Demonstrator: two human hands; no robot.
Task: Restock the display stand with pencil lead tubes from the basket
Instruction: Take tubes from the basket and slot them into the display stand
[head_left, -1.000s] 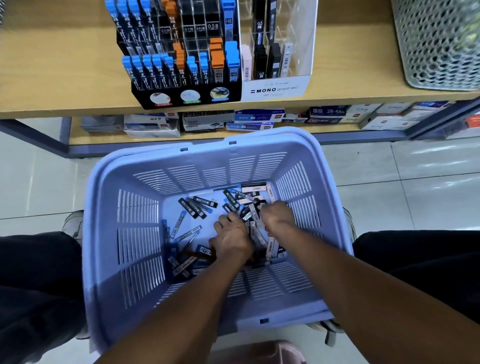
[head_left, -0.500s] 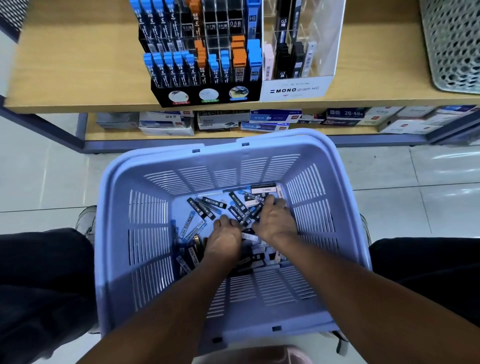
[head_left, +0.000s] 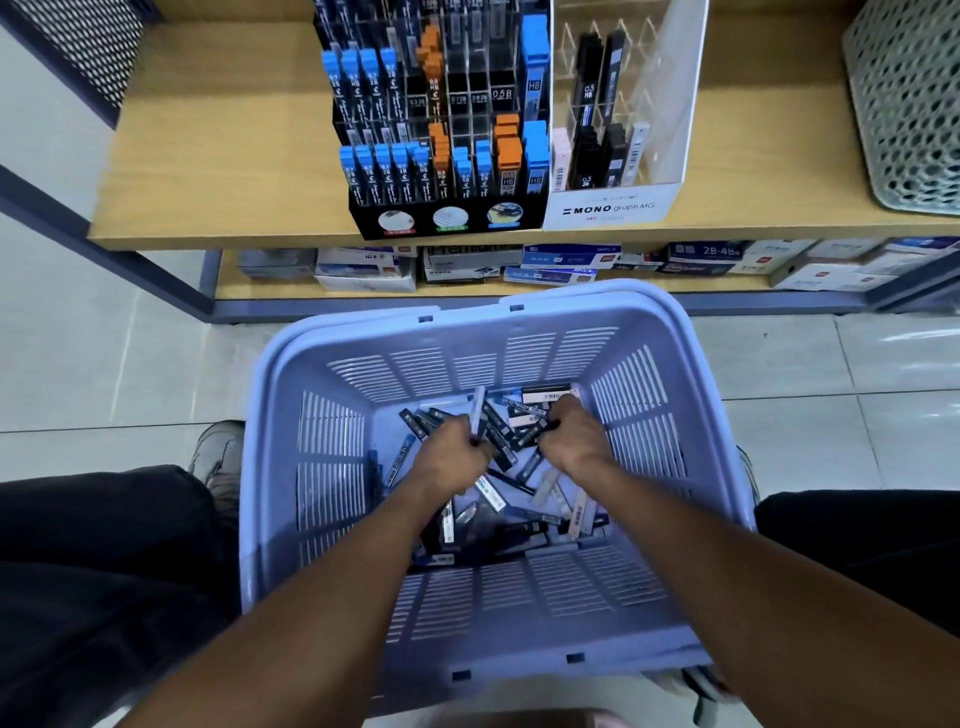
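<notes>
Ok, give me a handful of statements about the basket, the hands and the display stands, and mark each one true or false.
1. Both hands are down inside the basket. True: the left hand and the right hand are among the loose lead tubes.
2. The left hand holds a tube. True: its fingers are curled round a pale tube that sticks up.
3. The basket is red. False: it is light blue.
4. The black display stand sits on the floor. False: it stands on the wooden shelf.
5. The white MONO stand is to the right of the black one. True.
6. Every slot in the black stand is full. False: several upper slots look empty.
</notes>
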